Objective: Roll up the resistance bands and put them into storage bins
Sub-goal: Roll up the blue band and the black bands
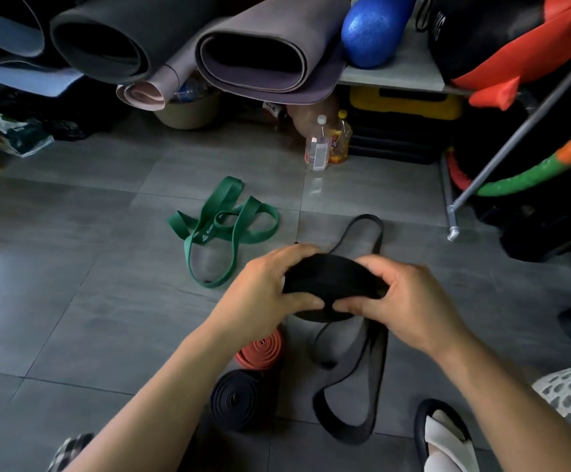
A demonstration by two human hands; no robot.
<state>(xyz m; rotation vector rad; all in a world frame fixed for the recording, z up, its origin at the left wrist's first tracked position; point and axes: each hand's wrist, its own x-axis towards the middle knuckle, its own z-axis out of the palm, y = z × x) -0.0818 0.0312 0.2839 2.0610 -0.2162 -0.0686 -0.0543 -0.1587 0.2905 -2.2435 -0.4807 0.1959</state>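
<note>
A partly rolled black resistance band (328, 277) is held above the grey tiled floor, with my left hand (270, 287) gripping its left side and my right hand (410, 301) its right side. Its loose tail (348, 396) hangs down and loops on the floor below, and another loop (365, 229) lies beyond my hands. A green band (222, 226) lies unrolled and tangled on the floor ahead to the left. Under my left wrist sit a rolled orange band (263, 349) and a rolled dark navy band (236, 400).
Rolled yoga mats (253, 52) and a blue foam roller (372, 28) lie on a low shelf ahead. Two plastic bottles (321, 144) stand beneath it by a beige bucket (188, 110). A metal rack leg (454, 212) stands at right. A slipper (444, 437) lies at bottom right.
</note>
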